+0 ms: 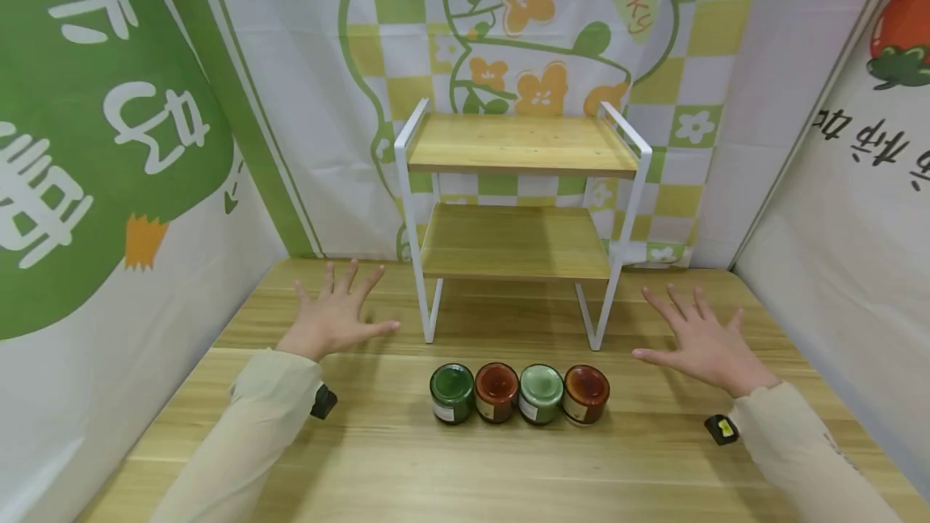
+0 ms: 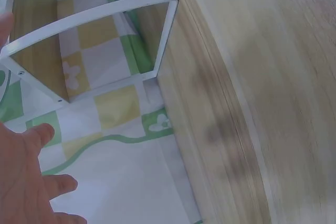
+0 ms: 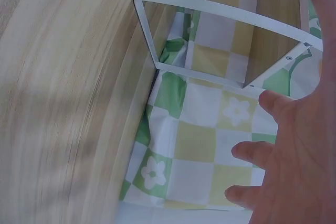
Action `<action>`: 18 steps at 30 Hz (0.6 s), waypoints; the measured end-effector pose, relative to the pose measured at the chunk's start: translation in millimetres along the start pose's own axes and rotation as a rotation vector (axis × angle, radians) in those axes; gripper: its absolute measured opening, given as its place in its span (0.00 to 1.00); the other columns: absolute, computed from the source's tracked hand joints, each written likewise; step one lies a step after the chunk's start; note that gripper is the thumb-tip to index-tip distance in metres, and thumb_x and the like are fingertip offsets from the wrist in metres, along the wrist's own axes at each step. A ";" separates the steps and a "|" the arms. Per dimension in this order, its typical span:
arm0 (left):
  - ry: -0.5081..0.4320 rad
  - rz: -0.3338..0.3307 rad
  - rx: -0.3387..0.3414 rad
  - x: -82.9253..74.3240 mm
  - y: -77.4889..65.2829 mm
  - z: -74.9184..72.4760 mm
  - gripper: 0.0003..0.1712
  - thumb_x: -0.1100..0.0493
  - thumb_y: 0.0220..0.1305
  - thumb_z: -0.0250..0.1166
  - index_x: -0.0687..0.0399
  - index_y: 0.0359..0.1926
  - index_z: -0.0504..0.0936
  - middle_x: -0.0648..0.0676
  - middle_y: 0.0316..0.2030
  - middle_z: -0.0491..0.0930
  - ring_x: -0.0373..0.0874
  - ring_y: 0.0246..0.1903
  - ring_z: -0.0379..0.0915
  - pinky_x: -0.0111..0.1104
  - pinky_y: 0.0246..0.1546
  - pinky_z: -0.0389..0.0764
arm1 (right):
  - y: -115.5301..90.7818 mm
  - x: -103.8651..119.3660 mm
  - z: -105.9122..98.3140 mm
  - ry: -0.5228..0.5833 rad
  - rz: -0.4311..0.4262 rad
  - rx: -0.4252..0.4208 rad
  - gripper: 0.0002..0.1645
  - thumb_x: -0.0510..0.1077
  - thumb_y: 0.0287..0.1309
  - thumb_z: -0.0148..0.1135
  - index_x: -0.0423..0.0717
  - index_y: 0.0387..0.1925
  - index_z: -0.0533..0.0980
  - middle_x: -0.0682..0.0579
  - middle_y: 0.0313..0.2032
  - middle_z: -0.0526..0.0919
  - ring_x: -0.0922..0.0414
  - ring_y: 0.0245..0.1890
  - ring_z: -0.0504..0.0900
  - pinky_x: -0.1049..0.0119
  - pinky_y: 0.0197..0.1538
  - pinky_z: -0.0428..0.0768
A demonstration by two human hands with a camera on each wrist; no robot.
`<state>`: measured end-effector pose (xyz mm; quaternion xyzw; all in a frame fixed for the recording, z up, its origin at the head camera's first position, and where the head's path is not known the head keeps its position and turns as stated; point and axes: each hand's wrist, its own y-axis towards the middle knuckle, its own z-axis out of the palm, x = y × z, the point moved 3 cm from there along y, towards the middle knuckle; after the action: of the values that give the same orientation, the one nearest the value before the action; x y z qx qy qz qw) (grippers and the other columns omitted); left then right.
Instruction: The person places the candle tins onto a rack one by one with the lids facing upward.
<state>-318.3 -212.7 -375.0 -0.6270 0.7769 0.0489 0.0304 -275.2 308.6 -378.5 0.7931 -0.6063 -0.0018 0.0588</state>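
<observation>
Sleeves (image 1: 243,434): pale, plain fabric closest to us, coming in from both lower corners, a small black device (image 1: 324,402) by the left wrist and another (image 1: 722,429) by the right.
Left hand (image 1: 330,320): bare, fingers fanned wide, nothing in its grasp.
Right hand (image 1: 708,347): a mirror of it, spread and unladen; the two sit well apart, over the tabletop (image 1: 501,474).
Jars: here's the key line-up, four in a row between the hands and a little toward the person, long axis running left to right; right hand looks slightly nearer its end.
Glass: squat, round and glossy: dark green (image 1: 452,384), amber-brown (image 1: 497,384), pale green (image 1: 541,384), reddish-brown (image 1: 586,384), pale labels on their fronts.
Shelf rack (image 1: 519,142): just behind the row, two flat wood-grained boards in a slim, white, angular frame.
Tabletop grain: light, streaky, wood-look bands running crosswise.
Backdrop cloth (image 1: 715,27): green-and-yellow checks, orange flowers, creased at its foot.
</observation>
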 end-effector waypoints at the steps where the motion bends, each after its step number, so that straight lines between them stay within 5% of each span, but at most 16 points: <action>1: -0.004 0.000 0.002 0.4 0.2 0.2 0.60 0.14 0.50 0.45 0.34 0.77 0.40 0.61 0.76 0.33 0.70 0.71 0.23 0.77 0.56 0.20 | -0.2 0.3 -0.4 0.000 -0.005 -0.002 0.60 0.79 0.53 0.51 0.62 0.76 0.38 0.32 0.72 0.48 0.23 0.68 0.42 0.12 0.50 0.30; 5: -0.042 0.025 -0.002 1.9 1.2 0.0 0.63 0.13 0.47 0.46 0.38 0.77 0.42 0.63 0.75 0.40 0.71 0.72 0.35 0.78 0.60 0.40 | -0.9 0.1 -2.5 0.034 -0.036 -0.047 0.58 0.77 0.54 0.54 0.55 0.76 0.46 0.32 0.71 0.55 0.26 0.68 0.50 0.14 0.57 0.40; 9: -0.134 0.081 -0.008 1.9 2.1 -0.7 0.63 0.14 0.47 0.49 0.46 0.75 0.51 0.64 0.72 0.55 0.68 0.68 0.54 0.70 0.59 0.65 | -3.6 -1.6 -4.0 0.184 -0.041 -0.069 0.53 0.72 0.57 0.57 0.46 0.73 0.56 0.33 0.68 0.62 0.30 0.66 0.60 0.24 0.62 0.57; 15: -0.336 0.180 -0.018 2.3 5.2 1.9 0.45 0.33 0.59 0.62 0.55 0.69 0.65 0.62 0.65 0.68 0.62 0.63 0.65 0.59 0.63 0.69 | -9.6 -0.7 -1.9 0.493 -0.027 -0.082 0.39 0.61 0.62 0.60 0.44 0.66 0.66 0.39 0.62 0.72 0.38 0.59 0.72 0.35 0.57 0.73; 18: -0.457 0.216 -0.007 0.8 6.1 3.9 0.39 0.41 0.61 0.65 0.56 0.67 0.68 0.62 0.63 0.71 0.61 0.62 0.67 0.58 0.62 0.70 | -12.5 3.2 1.6 0.632 -0.049 -0.100 0.31 0.55 0.64 0.61 0.45 0.63 0.68 0.42 0.59 0.75 0.49 0.55 0.78 0.55 0.56 0.81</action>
<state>-324.5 -211.8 -378.7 -0.5131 0.8123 0.1948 0.1976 -262.4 308.7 -381.0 0.7648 -0.5380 0.2134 0.2831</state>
